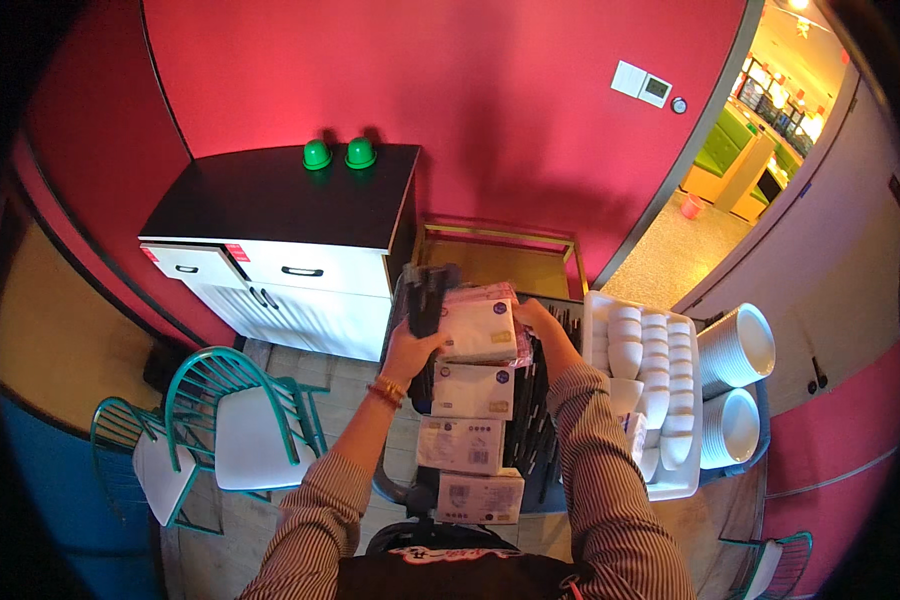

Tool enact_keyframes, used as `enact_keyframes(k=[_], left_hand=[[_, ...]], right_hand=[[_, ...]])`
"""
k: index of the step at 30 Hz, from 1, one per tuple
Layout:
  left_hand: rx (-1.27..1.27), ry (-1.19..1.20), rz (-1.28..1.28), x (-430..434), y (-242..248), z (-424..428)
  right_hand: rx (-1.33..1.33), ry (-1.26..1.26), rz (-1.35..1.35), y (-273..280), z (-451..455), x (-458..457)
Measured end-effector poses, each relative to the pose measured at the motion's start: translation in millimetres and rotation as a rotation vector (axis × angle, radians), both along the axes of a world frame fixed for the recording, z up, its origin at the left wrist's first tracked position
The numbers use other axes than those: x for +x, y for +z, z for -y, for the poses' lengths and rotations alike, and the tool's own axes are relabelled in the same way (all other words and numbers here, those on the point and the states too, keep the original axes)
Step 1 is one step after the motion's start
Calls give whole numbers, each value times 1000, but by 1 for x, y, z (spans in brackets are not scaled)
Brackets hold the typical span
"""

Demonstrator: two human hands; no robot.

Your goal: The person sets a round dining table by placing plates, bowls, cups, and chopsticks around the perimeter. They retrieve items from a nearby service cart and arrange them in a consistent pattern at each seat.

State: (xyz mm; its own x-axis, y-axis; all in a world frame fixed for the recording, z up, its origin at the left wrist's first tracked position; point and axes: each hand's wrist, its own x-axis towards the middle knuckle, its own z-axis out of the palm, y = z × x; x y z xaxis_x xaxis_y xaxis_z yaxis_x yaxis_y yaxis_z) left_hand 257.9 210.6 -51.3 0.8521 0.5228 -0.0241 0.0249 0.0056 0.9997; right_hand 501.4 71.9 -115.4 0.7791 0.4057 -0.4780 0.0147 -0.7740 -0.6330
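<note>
My left hand (412, 351) is at the left edge of the topmost white packet (480, 330), with its thumb on the packet and a dark, blurred object (424, 300) rising just beyond it. Around the right rear corner of that packet, by some pink plastic wrapping (523, 351), lies my right hand (538, 319); its fingertips are partly hidden. More white packets (472, 391) run in a row towards my body. Beside them, between the packets and my right forearm, many black chopsticks (525, 427) lie on the cart.
A white tray (696, 420) of stacked white bowls stands on the cart's right, beside stacks of white plates (754, 345). Beyond are a gold-framed shelf (495, 262) and a cabinet (285, 202) with two green domed objects (360, 153). Green chairs (255, 442) stand left; a doorway is at upper right.
</note>
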Motion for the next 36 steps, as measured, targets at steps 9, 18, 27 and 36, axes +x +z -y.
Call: enact_keyframes(k=[9, 18, 27, 36], left_hand=[[499, -232, -215, 54, 11, 3], [532, -223, -324, 63, 9, 17], [881, -245, -400, 109, -29, 49], [-368, -630, -29, 11, 83, 111]], right_hand=[[240, -221, -151, -5, 13, 3], [651, -449, 327, 79, 118, 1], [1268, -473, 97, 175, 246, -69], [1160, -534, -263, 120, 296, -213]])
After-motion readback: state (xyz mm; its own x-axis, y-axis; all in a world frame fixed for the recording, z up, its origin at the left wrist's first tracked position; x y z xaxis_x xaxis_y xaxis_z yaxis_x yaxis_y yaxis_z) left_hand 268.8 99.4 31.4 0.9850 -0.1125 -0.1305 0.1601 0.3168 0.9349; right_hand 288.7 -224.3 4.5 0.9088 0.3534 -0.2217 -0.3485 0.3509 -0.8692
